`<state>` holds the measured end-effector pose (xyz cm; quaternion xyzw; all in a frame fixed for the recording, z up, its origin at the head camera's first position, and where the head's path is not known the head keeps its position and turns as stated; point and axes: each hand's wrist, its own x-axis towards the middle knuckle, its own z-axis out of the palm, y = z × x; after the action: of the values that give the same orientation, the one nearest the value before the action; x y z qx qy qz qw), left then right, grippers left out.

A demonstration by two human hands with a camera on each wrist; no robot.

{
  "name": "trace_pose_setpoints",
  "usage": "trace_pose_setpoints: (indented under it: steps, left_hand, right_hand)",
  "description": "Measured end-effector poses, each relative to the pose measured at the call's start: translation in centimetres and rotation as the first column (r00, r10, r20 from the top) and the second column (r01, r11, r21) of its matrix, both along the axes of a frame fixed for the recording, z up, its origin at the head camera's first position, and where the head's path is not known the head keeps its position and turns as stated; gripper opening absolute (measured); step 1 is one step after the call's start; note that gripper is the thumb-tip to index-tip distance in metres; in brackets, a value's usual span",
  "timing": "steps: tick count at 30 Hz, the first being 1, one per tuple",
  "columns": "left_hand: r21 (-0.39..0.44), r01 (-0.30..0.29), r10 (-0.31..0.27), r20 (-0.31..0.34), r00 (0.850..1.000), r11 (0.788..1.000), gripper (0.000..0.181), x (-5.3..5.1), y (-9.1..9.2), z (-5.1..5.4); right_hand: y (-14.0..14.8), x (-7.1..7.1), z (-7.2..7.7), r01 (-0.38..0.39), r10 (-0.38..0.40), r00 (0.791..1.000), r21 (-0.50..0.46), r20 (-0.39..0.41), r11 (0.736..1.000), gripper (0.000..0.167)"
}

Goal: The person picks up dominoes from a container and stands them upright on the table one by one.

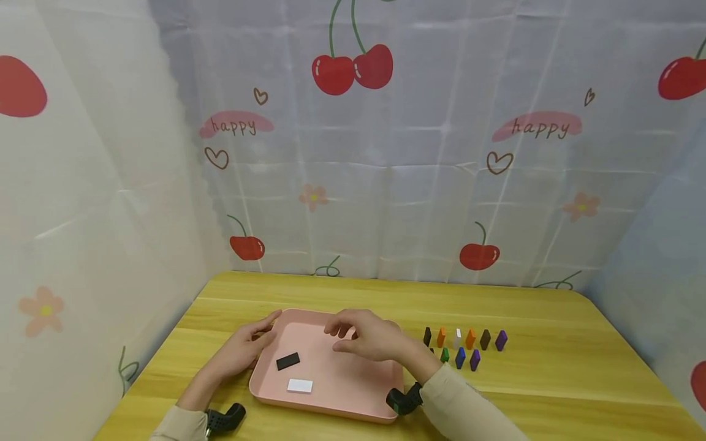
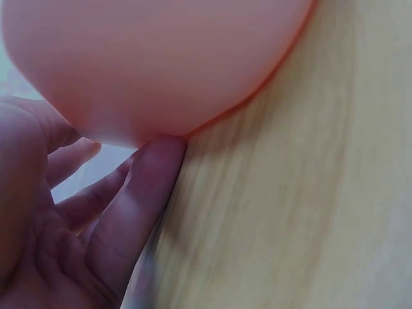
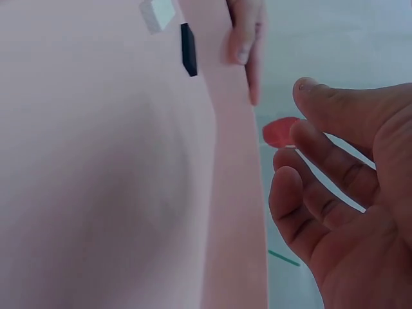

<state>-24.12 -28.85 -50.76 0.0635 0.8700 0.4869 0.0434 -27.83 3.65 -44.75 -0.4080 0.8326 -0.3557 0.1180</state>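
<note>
My left hand (image 1: pixel 242 349) holds the left side of a pink tray (image 1: pixel 331 407) lying on the table. In the right wrist view its thumb lies over the tray's rim, with a finger outside. The left wrist view shows the thumb (image 2: pixel 151 174) against the tray wall. Above the tray's right half hovers my right hand (image 1: pixel 369 335), fingers loosely bent and nothing between them. A black domino block (image 1: pixel 288 361) and a white domino block (image 1: pixel 300 386) lie flat, apart from each other, in the tray's left part.
Right of the tray, several coloured domino blocks stand upright in two rows, among them orange (image 1: pixel 470 339), purple (image 1: pixel 501 340), green (image 1: pixel 444 355) and blue (image 1: pixel 460 358). My right forearm partly hides the front row. A cherry-print curtain (image 1: pixel 386 184) surrounds the wooden table (image 1: pixel 573 367).
</note>
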Motion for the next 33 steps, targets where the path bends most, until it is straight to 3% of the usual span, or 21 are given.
trace_pose_setpoints:
  steps: [5,17,25,33]
  left_hand:
    - [-0.01,-0.01,0.01,-0.002,1.0,1.0,0.05,-0.2,0.0,-0.1]
    - [-0.004,-0.013,0.013,0.009,1.0,1.0,0.049,-0.1,0.1,0.3]
    - [-0.036,-0.014,0.014,-0.012,1.0,0.999,0.049,0.0,0.0,0.7]
    - [-0.064,-0.005,0.004,-0.022,1.0,0.998,0.049,-0.1,0.0,0.5]
  right_hand:
    - [-1.4,-0.2,-0.7,-0.044,0.043,0.999,0.034,0.016,0.998,0.022]
    - [-4.0,-0.3,-3.0,-0.15,0.156,0.985,0.082,-0.071,0.985,0.02]
    - [-4.7,0.2,-3.1,-0.157,0.168,0.983,0.134,-0.077,0.979,0.027]
    - [-4.8,0.6,-3.3,-0.121,0.147,0.983,0.208,-0.11,0.971,0.031]
